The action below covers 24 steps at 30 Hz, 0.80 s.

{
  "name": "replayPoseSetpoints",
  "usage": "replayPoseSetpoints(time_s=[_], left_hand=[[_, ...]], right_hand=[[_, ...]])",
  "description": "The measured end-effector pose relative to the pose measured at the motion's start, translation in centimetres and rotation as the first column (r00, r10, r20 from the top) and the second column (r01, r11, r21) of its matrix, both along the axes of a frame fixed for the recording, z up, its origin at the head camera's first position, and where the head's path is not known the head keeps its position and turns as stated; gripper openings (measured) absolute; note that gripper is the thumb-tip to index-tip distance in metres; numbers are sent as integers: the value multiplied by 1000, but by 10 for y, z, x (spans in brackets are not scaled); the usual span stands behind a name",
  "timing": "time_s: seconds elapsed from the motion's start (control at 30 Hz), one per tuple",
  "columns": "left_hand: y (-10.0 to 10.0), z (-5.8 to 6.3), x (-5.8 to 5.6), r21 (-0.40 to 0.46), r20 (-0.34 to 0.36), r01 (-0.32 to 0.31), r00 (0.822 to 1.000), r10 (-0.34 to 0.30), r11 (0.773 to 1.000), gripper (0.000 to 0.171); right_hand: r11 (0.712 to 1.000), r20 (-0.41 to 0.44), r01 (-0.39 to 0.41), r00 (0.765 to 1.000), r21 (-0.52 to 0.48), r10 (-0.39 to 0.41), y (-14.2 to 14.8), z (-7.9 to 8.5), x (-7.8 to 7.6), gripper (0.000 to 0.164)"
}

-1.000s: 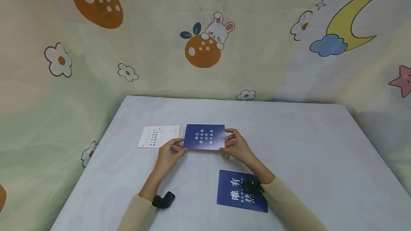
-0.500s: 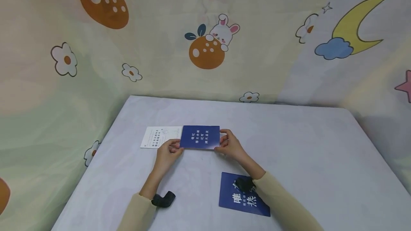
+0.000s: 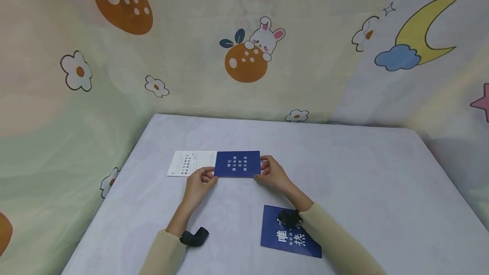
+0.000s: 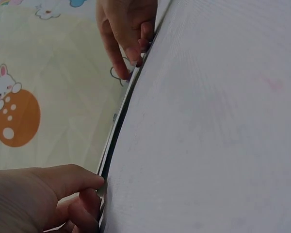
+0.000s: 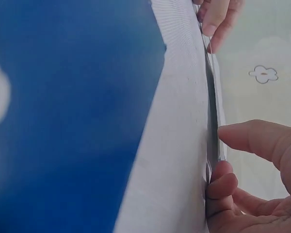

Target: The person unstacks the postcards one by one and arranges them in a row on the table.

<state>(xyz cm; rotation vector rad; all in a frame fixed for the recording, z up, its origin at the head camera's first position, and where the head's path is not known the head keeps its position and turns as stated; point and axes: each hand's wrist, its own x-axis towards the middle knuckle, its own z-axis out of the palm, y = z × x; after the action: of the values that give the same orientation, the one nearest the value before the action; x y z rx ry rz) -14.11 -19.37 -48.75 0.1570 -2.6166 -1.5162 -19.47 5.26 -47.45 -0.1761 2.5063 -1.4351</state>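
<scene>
In the head view, a blue postcard point(image 3: 237, 164) with white lettering lies low over the table, its left edge right at a white postcard point(image 3: 183, 164) with dark print. My left hand point(image 3: 198, 185) pinches its near left corner between thumb and fingers. At the opposite end my right hand point(image 3: 276, 176) grips the right edge. Both wrist views show the held card edge-on, a thin dark gap beneath it. A second blue postcard point(image 3: 271, 232) with larger lettering lies nearer me, partly covered by my right sleeve and wrist camera; it looms large in the right wrist view.
The table point(image 3: 363, 190) has a white cloth over it. A patterned curtain point(image 3: 313, 54) with rabbits, flowers and a moon stands behind and at both sides. A black wrist camera point(image 3: 195, 237) sits on my left wrist.
Both hands have brought the blue postcard left and down, from above the table to beside the white postcard, closing the gap between them. The head view has shifted slightly.
</scene>
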Motion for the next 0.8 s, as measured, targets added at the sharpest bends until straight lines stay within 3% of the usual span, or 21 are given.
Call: replayPoseSetpoints(time_s=[0.4, 0.8], left_hand=[[0, 0, 1, 0, -4, -3, 1000, 3, 1000, 40], [1, 0, 2, 0, -10, 18, 1000, -18, 1000, 28]], right_hand=[[1000, -12, -13, 1000, 14, 13, 2, 0, 2, 62], [999, 28, -39, 999, -27, 40, 8, 9, 7, 59]])
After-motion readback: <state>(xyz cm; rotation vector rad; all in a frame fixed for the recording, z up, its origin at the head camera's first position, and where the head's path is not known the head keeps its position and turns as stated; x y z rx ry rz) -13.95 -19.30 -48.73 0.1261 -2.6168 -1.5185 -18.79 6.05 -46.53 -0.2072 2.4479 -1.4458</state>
